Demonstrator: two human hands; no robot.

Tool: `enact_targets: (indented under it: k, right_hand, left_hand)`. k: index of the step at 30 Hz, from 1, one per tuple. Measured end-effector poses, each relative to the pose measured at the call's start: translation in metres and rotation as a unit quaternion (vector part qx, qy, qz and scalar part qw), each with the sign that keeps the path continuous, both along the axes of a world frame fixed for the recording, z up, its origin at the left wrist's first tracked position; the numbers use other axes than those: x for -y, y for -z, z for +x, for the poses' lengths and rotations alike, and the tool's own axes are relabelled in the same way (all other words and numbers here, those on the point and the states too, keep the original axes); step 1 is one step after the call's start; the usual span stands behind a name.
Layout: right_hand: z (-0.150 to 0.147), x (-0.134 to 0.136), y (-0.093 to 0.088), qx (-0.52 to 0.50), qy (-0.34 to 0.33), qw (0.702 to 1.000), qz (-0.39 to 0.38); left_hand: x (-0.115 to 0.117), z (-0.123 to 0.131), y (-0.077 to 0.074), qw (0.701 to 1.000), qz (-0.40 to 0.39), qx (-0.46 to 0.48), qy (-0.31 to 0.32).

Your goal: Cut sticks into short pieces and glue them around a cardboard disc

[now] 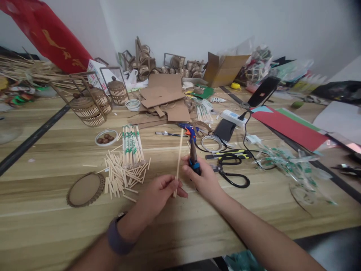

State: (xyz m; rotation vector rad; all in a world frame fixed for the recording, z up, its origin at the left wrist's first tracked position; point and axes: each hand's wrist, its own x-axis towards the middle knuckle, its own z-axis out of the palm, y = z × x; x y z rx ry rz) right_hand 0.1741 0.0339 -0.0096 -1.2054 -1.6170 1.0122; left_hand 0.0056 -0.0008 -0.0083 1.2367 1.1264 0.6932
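Between thumb and fingers, my left hand (165, 190) pinches a pale wooden chopstick (179, 156) that stands nearly upright. My right hand (204, 178) is wrapped round blue-and-black handled pliers (193, 158), their jaws pointing away from me, just right of the chopstick. Left of my hands lies a loose pile of short cut sticks (124, 177). Behind that pile are several chopsticks in green-printed wrappers (131, 145). A round cardboard disc with a ruffled rim (86, 189) rests at the left.
Black-handled scissors (234, 178), yellow-black cutters (229, 154) and a blue glue gun (189, 131) lie right and ahead. Torn wrappers (293, 165) spread at the right. A bowl of brown balls (106, 138) and small lantern-like baskets (87, 109) stand left; cardboard sheets (163, 88) lie behind.
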Motion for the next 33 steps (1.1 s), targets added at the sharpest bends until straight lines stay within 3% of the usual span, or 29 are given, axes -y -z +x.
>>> enact_targets:
  k: [4, 6, 10, 20, 33]
  right_hand:
    - [-0.003, 0.005, 0.001, 0.082, -0.04, 0.996, 0.016]
    - [-0.006, 0.009, 0.003, 0.122, -0.058, 0.99, 0.039]
    - [-0.012, 0.014, 0.007, 0.162, -0.089, 0.98, 0.071]
    - [-0.01, 0.012, 0.012, 0.213, -0.083, 0.968, 0.1]
    - [-0.009, 0.011, 0.007, 0.151, -0.069, 0.984, 0.061]
  left_hand:
    - [-0.006, -0.004, 0.002, 0.985, -0.04, 0.093, -0.143]
    - [-0.007, -0.005, 0.004, 0.973, -0.055, 0.138, -0.179]
    - [-0.006, -0.002, 0.004, 0.971, -0.043, 0.161, -0.169]
    - [-0.001, 0.006, 0.003, 0.977, -0.011, 0.158, -0.143]
    - [0.0, 0.004, 0.006, 0.973, -0.011, 0.164, -0.159]
